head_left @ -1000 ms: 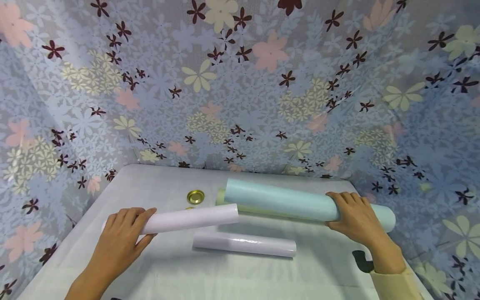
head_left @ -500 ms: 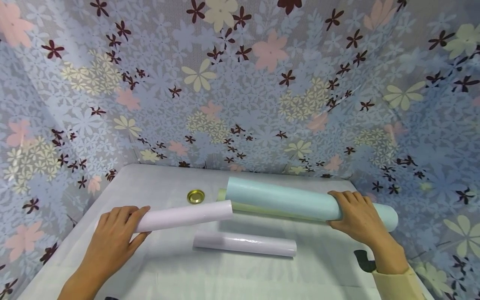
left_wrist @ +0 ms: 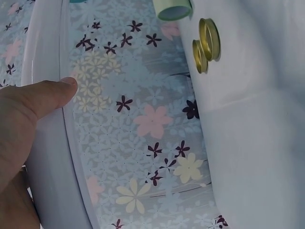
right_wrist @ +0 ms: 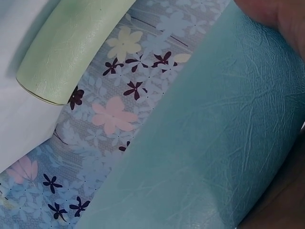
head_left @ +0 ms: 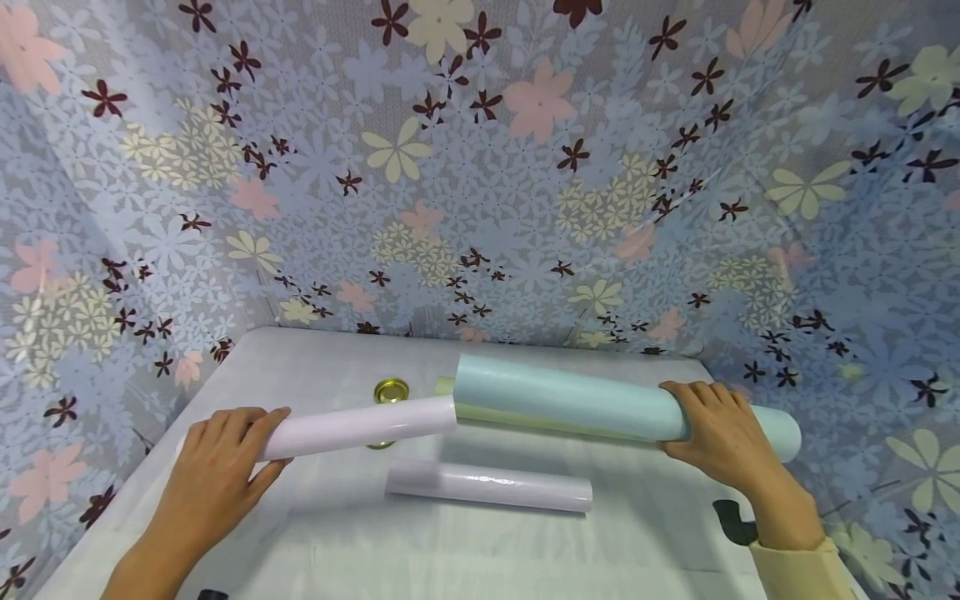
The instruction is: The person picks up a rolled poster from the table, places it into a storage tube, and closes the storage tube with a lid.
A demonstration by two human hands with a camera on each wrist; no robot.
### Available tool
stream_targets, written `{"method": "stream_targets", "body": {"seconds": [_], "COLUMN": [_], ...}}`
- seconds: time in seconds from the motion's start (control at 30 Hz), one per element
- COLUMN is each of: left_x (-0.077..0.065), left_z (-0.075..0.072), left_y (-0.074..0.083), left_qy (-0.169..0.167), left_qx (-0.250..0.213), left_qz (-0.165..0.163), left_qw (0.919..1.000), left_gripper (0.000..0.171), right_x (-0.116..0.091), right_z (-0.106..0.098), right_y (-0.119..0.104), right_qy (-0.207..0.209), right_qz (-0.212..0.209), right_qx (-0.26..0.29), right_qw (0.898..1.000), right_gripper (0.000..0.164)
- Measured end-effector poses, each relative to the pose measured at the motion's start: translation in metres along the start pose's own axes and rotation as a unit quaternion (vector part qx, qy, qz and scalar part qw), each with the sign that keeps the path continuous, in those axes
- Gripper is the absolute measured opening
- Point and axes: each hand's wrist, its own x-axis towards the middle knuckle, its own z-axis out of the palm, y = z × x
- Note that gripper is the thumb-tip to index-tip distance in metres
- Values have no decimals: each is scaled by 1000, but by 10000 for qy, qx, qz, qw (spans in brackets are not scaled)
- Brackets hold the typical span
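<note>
My left hand point(head_left: 213, 467) grips a glossy white paper roll point(head_left: 360, 429) above the table, thumb along its near side; the thumb also shows in the left wrist view. With my right hand point(head_left: 723, 429) I hold a thicker light blue roll point(head_left: 570, 396), its surface finely creased in the right wrist view. The white roll's right end meets the blue roll's left end in the head view; whether they touch I cannot tell. Beneath the blue roll lies a pale green roll point(right_wrist: 71, 52), largely hidden in the head view. Another white roll point(head_left: 491, 486) lies nearer on the table.
A gold round lid point(head_left: 392, 390) lies at the back of the white-covered table point(head_left: 480, 558). Another gold ring-like piece point(left_wrist: 200, 56) is partly hidden behind the held white roll in the head view. Flowered cloth point(head_left: 480, 208) hangs behind and at both sides.
My left hand has drawn the white roll leftward and slightly up, so its end no longer overlaps the blue and green rolls. My right hand has shifted slightly right with the blue roll.
</note>
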Motion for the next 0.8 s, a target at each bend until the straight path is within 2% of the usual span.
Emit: {"method": "stream_targets", "body": {"seconds": [0.6, 0.8], "left_x": [5, 7], "left_z": [-3, -4], "left_y": [-10, -13], "left_qy": [-320, -250], "left_qx": [228, 229], "left_qz": [-16, 131], "left_qw": [9992, 9993], "left_gripper": [83, 83], "right_x": [-6, -9], "right_z": [-2, -2], "right_y": [3, 5], "right_qy": [57, 147], "right_qz": [-53, -137], "right_qx": [-47, -34], "right_qw": [10000, 9998], "right_gripper": [84, 85]}}
